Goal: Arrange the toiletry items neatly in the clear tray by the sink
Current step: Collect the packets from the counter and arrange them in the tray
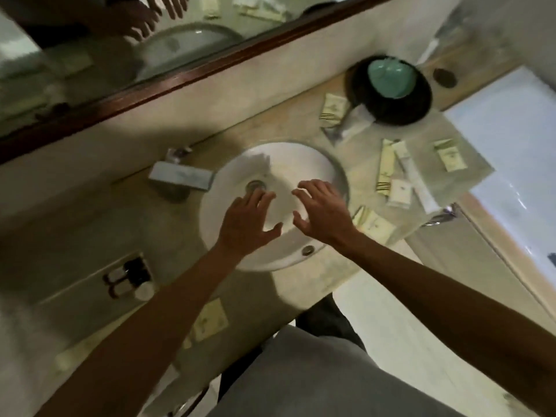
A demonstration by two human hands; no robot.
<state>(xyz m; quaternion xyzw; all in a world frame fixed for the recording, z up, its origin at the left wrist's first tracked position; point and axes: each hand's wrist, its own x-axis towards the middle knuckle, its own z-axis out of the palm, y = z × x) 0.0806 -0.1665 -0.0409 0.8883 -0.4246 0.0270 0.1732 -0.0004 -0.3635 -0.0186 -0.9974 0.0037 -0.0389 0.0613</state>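
Over on the far left of the counter (90,224), a small holder (128,279) with a few dark little bottles is sitting near the edge, and a pale sachet (210,320) is lying a bit right of it, partly under the left forearm. The whole shot is blurry, so labels aren't readable. Moving right, a chrome faucet (180,176) is sticking out toward the round white sink (319,164). Both hands are hovering over the basin: the left hand (245,224) is spreading its fingers with nothing in it, and the right hand (323,213) is doing the same just beside it, empty, fingers loosely curled. They aren't touching each other.

Right of the sink, the clear tray (478,167) is lying flat on the counter with cream sachets (451,155) and a white tube (416,179) scattered in it at odd angles. One more packet (376,224) is sitting by the tray's near corner, next to the basin. Behind the tray, a dark round dish (421,100) is holding a mint-green thing (391,78); can't tell what it is.
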